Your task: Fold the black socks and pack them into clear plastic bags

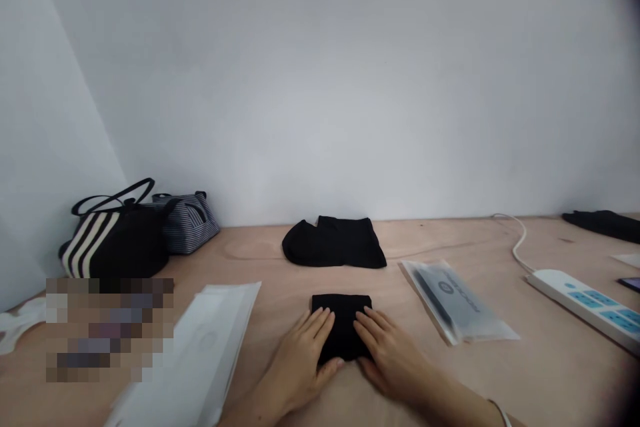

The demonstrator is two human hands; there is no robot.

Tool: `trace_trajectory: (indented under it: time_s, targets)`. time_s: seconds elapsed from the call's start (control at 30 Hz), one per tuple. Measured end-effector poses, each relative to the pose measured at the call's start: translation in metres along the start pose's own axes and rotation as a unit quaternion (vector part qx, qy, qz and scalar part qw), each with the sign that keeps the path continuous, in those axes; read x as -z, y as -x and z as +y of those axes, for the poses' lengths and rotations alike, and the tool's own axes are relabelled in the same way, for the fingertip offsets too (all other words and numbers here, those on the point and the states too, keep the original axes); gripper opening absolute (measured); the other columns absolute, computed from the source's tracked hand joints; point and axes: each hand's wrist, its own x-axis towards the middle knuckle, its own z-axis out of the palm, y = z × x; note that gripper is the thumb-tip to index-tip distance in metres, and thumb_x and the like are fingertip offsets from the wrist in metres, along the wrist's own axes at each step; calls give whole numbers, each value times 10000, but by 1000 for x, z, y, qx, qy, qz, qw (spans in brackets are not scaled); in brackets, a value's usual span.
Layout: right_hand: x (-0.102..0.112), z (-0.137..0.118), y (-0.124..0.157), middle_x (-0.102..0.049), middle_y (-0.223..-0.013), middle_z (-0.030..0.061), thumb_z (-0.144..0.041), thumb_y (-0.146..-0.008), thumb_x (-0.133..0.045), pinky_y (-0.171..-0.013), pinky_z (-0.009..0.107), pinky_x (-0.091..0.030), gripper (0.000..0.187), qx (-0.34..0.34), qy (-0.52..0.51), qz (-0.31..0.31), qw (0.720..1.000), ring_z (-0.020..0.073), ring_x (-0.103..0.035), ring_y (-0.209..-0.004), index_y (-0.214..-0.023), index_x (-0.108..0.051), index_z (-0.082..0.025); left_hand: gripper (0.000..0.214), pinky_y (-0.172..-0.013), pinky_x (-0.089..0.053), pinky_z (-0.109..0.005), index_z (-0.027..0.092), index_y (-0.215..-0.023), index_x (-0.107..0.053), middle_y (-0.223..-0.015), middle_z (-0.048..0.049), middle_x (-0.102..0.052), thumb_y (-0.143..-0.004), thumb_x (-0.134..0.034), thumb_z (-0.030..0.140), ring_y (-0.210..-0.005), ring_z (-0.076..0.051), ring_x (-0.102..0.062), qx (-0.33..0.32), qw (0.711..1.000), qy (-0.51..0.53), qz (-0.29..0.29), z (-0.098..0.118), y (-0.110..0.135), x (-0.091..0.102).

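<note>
A squarish piece of black cloth [344, 327], apparently folded, lies flat on the wooden table in front of me. My left hand [305, 353] rests on its left edge, fingers stretched out and thumb near the bottom edge. On the opposite edge, my right hand [393, 350] lies with straight fingers pressed on the fabric. Neither hand grips anything. Farther back, near the wall, is another black fabric piece [337, 243] with a rounded left end. To the right lies a frosted plastic bag [463, 303] with a printed logo and something dark inside.
Several frosted bags [195, 353] are stacked at the left. A black bag with white stripes [120, 240] and a striped pouch [187, 223] stand by the wall. At the right are a corded power strip [590, 303] and more black fabric [607, 223]. A blurred patch hides something at left.
</note>
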Motion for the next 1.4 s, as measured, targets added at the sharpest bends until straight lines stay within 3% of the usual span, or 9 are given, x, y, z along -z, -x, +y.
trace_trajectory:
  time_s: [0.27,0.4,0.5,0.6,0.73,0.97,1.2,1.33,1.4]
  targets:
    - [19,6,-23,-598,-854,61,-154,-601,-472,-707,309,-409,326,-57,-113,-43,991,203,-540,-779,-919,-540,-163,573,-996,-320,-444,249,-1242,-437,-1223,-54,-530,-694,-598,295,-1130,-249,-463,17,992,116,50,-2,4,9]
    - [28,20,-29,-583,-801,-4,-138,-650,-420,-622,233,-422,288,-138,-384,15,913,140,-538,-713,-917,-514,-190,483,-883,-452,-339,235,-1223,-413,-1156,-46,-568,-754,-529,247,-1039,-192,-540,99,928,345,100,-3,-2,13]
    - [18,28,-33,-588,-813,14,-172,-717,-416,-636,251,-436,183,-210,-420,44,882,146,-547,-722,-863,-526,-178,461,-828,-484,-323,171,-1217,-396,-1096,-78,-591,-787,-504,296,-984,-189,-572,154,886,417,132,-3,-9,7]
    - [8,30,-33,-587,-838,50,-235,-755,-471,-707,305,-440,137,-237,-294,93,921,176,-551,-769,-837,-560,-168,427,-866,-455,-385,180,-1202,-423,-1141,-89,-557,-798,-496,296,-1023,-217,-543,174,925,289,176,-7,-12,0]
    - [13,21,-27,-572,-1014,92,-275,-826,-446,-858,353,-398,215,-128,-176,158,963,201,-512,-974,-961,-583,-179,401,-995,-316,-432,240,-1260,-393,-1265,-55,-473,-863,-409,295,-1184,-218,-398,87,976,85,180,-11,-8,-2]
    - [15,13,-23,-359,-1364,77,-477,-863,-357,-1043,459,-114,524,43,-146,-46,987,229,-271,-1262,-1327,-329,-236,485,-1024,-257,-425,209,-1361,-227,-1414,-53,-269,-912,-283,382,-1290,-220,-221,34,999,-23,18,-15,1,-15]
    - [13,7,-26,-420,-1320,91,-524,-858,-313,-958,454,-252,543,-34,-101,-43,993,260,-363,-1186,-1292,-392,-207,449,-984,-294,-390,213,-1303,-348,-1339,-68,-403,-890,-319,387,-1214,-224,-359,72,993,-70,65,-16,0,2]
    - [20,1,-23,-604,-967,189,-539,-864,-240,-835,504,-314,596,-204,13,-1,979,318,-509,-941,-944,-639,-104,301,-789,-402,-391,145,-1006,-547,-1002,-118,-589,-836,-365,314,-953,-272,-529,215,954,-189,87,-31,12,47]
    - [26,3,-19,-611,-908,172,-542,-862,-243,-864,511,-285,588,-202,21,7,979,311,-511,-935,-888,-653,-121,286,-714,-407,-398,142,-883,-557,-883,-119,-590,-821,-366,346,-878,-298,-541,296,924,-236,53,-43,24,66]
